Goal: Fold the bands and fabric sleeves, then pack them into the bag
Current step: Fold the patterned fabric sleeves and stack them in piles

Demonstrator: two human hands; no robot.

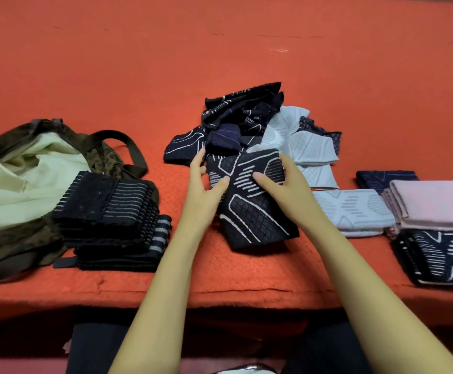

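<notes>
A dark navy fabric sleeve with white line patterns lies in front of me on the red cloth. My left hand grips its upper left edge, and my right hand grips its upper right edge. Behind it sits a loose heap of dark and white sleeves. A stack of folded black striped bands lies at the left, beside the open camouflage bag with its pale lining showing.
Folded pieces lie at the right: a white sleeve, a pink stack, a dark patterned sleeve under it, another dark one behind. The table's front edge runs just above my lap.
</notes>
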